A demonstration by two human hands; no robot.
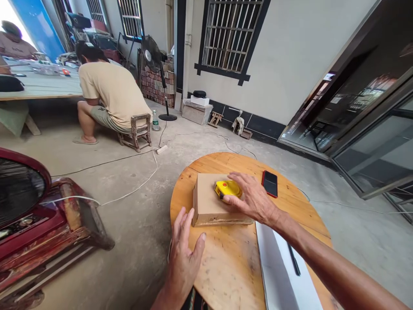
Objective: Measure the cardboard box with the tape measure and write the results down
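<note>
While 1 person (109,92) sits on a stool far left, back turned, the left hand (183,254) is open, fingers spread, at the edge of 1 round table (226,267), just beside 1 brown box (206,202). On the box lies 1 yellow tape measure (227,188), clasped between thumb and fingers of the right hand (254,200). Rightward lie 1 phone (270,183) and 1 white board (277,267) bearing 1 pen (293,258).
</note>
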